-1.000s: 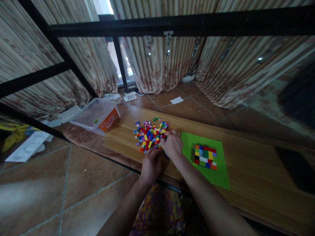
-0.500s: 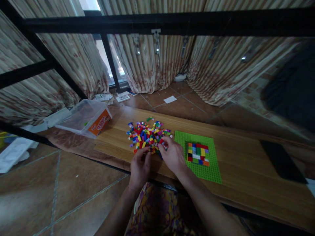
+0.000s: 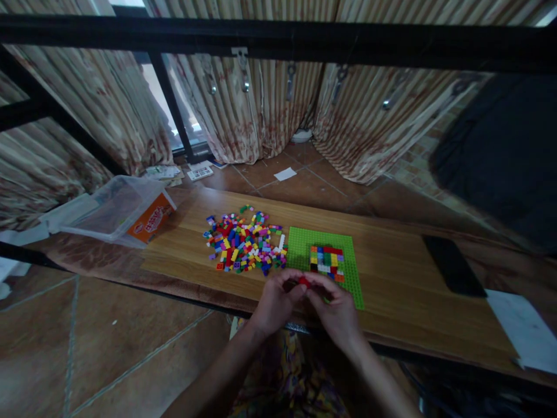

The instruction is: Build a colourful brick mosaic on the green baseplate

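Between the fingertips of both hands is a small red toy brick [image 3: 304, 282], partly covered by the fingers. My left hand [image 3: 278, 299] pinches it from the left, and my right hand [image 3: 334, 305] grips it from the right. Both hands are over the front left corner of the green baseplate [image 3: 353, 273]. On that plate sits a rectangular block of many-coloured bricks [image 3: 327, 258], its lower edge partly hidden by my right hand. Left of the plate spreads a pile of loose coloured bricks [image 3: 243, 241].
A clear plastic box [image 3: 108, 209] with an orange label stands at the table's left end. A black phone-like slab [image 3: 453, 265] and a white sheet [image 3: 520, 328] lie to the right on the wooden table [image 3: 391, 290]. A dark metal bar [image 3: 278, 38] crosses above.
Both hands have left the loose pile, moved right and come together at the baseplate's near corner, with a red brick now held between them. The view has shifted to the right.
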Motion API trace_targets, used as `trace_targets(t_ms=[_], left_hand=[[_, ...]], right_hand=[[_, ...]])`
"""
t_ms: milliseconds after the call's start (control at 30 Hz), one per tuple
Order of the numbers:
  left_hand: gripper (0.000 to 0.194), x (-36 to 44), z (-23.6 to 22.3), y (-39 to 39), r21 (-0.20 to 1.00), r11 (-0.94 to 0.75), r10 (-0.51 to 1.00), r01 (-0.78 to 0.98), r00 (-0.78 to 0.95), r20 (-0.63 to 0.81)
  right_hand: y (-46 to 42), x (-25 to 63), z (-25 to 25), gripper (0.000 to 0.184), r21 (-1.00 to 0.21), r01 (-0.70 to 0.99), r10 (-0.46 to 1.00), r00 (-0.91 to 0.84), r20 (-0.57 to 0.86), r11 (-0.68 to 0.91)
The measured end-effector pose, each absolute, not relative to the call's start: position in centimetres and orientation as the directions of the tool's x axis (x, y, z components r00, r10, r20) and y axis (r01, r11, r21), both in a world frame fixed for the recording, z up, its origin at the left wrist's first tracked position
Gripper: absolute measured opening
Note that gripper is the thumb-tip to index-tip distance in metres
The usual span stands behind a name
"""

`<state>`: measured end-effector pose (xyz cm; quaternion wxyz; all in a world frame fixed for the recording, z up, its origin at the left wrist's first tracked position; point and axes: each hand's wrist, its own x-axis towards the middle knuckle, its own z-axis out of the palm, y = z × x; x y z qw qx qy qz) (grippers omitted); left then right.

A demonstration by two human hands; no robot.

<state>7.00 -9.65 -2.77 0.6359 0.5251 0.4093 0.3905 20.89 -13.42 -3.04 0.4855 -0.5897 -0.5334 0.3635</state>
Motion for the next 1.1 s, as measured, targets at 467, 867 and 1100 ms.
trace_targets(t_ms=[467,867,1100], left_hand=[[0.02,11.5,-3.9,-8.6,0.918,-0.26,0.917,0.3,0.374,0.138],[0.02,13.0,-3.7,-7.6,0.6,-0.482,0.865,0.638,0.457,0.208],[0.017,14.3,-3.5,-8.0,0.511,-0.519,0.848,0.685,0.489,0.205]], right_hand=[[-13.5,25.3,-3.9,0.028,-0.925,0.379,0.927,0.346,0.145,0.003],[-13.8,28.4,-4.9,0.032,-0.948,0.306,0.782,0.611,0.123,-0.091],[-13.6,28.1,-5.1,0.032,-0.961,0.236,0.804,0.595,0.028,-0.141]])
